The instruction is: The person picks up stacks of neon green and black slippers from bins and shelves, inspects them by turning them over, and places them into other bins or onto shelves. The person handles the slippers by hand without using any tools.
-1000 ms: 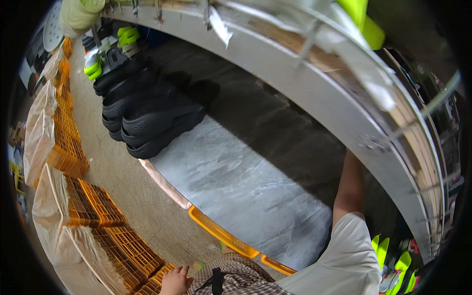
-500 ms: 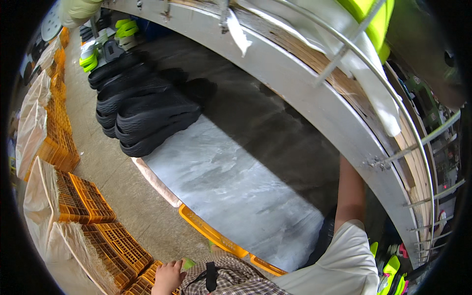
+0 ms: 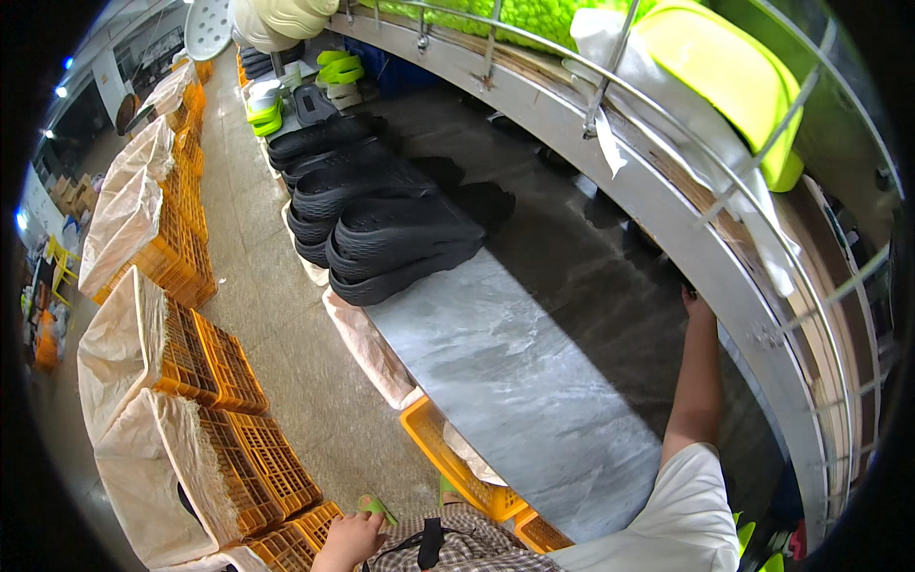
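Note:
My left hand (image 3: 351, 541) is low in the view beside my checkered apron, its fingers loosely spread with nothing in them. My right arm stretches under the raised shelf beam, and my right hand (image 3: 694, 301) is small and shaded at the back of the grey marbled tabletop (image 3: 515, 372). Its fingers are too dark to read, and no held thing shows there. Farther left on the tabletop stand several stacked black slippers (image 3: 405, 243), away from both hands. Dark shapes, possibly more slippers, lie in shadow under the shelf.
Orange crates (image 3: 262, 448) with pale cloth liners line the left side. Another orange crate (image 3: 443, 448) sits under the table edge. Overhead, a metal beam (image 3: 658, 224) carries wire rails and a lime-green slipper (image 3: 715, 71). Green and white slippers (image 3: 265, 105) stand at the far end.
The view has shifted, showing more of the far left and of the shelf above. My right hand, hidden behind the beam before, now shows below it. My left hand stays low by the apron.

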The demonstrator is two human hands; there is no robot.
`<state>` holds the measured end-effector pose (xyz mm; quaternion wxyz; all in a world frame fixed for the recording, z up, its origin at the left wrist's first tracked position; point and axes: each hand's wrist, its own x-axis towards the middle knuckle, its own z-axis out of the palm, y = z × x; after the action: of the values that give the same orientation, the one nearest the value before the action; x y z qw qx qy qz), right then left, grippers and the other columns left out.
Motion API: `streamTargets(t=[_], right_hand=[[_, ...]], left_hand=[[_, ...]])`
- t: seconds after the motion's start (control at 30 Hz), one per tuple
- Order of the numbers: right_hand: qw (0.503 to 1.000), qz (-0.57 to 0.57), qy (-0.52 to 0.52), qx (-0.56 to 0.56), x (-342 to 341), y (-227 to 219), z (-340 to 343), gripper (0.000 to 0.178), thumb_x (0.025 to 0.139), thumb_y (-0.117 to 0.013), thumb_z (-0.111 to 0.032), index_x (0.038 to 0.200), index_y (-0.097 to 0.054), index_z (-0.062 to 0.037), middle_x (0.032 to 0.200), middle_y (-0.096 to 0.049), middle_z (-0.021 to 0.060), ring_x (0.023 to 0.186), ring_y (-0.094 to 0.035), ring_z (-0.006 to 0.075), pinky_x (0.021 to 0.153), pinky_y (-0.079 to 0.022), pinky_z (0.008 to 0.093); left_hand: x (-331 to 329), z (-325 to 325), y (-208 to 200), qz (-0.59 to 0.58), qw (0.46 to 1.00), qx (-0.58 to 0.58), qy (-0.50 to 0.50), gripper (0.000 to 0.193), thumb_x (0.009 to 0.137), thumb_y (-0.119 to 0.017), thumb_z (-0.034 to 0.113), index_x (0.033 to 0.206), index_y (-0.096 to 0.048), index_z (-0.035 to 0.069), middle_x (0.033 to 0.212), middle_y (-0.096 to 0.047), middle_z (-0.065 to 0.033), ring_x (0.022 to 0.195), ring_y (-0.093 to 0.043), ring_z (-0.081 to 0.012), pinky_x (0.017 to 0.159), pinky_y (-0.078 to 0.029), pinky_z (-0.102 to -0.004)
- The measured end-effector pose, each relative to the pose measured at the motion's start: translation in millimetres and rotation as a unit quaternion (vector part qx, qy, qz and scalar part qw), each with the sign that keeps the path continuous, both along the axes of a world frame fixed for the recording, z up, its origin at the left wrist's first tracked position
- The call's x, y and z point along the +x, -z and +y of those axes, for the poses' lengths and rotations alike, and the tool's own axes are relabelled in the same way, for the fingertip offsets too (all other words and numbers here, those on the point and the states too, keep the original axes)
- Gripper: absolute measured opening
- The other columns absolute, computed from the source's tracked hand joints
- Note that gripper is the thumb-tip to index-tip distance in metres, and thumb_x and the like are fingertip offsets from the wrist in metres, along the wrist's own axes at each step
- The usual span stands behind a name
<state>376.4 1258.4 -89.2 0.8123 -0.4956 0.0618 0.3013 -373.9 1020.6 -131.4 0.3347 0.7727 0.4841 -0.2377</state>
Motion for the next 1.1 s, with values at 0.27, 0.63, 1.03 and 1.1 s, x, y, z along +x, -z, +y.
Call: streamTargets(t=[0.27,0.63,1.03,1.1], right_hand=[[0.991,0.061,-0.119,-0.031,-141,-83,-147,0.025,0.087,-0.057,-0.017,0.104,-0.048,-0.0012,0.093,-0.054,0.0183,0.081,-0.056,0.0290,0.061,-0.054,0.0324],[0.690,-0.516,-0.492,-0.121,-564,-118,-268,0.076,0.078,-0.068,-0.013,0.141,-0.028,-0.0010,0.138,-0.036,0.0218,0.130,-0.036,0.0298,0.108,-0.031,0.0416],[0.629,-0.566,-0.521,0.117,-679,-88,-270,0.080,0.075,-0.075,-0.033,0.137,-0.036,-0.0022,0.128,-0.039,0.0168,0.117,-0.043,0.0289,0.101,-0.036,0.0391],[0.694,-0.455,-0.538,0.147,-685,-92,-264,0.064,0.084,-0.067,-0.018,0.138,-0.035,-0.0005,0.126,-0.044,0.0116,0.111,-0.046,0.0202,0.098,-0.038,0.0330]], left_hand=[[-21,36,-18,-0.161,0.976,0.141,0.045,0.055,0.081,-0.063,0.036,0.129,-0.046,0.015,0.128,-0.051,-0.0194,0.104,-0.059,-0.0337,0.087,-0.048,-0.0448],[1,60,-83,-0.729,0.455,-0.238,-0.452,0.061,0.093,-0.056,0.023,0.142,-0.026,0.003,0.142,-0.035,-0.0149,0.127,-0.040,-0.0306,0.104,-0.037,-0.0413],[-117,58,-59,-0.803,0.351,-0.291,-0.384,0.064,0.082,-0.067,0.045,0.124,-0.050,0.001,0.118,-0.059,-0.0101,0.105,-0.060,-0.0223,0.091,-0.050,-0.0381],[-119,55,-63,-0.796,0.376,-0.281,-0.383,0.063,0.083,-0.067,0.044,0.125,-0.050,0.000,0.118,-0.059,-0.0105,0.104,-0.060,-0.0218,0.091,-0.050,-0.0371]])
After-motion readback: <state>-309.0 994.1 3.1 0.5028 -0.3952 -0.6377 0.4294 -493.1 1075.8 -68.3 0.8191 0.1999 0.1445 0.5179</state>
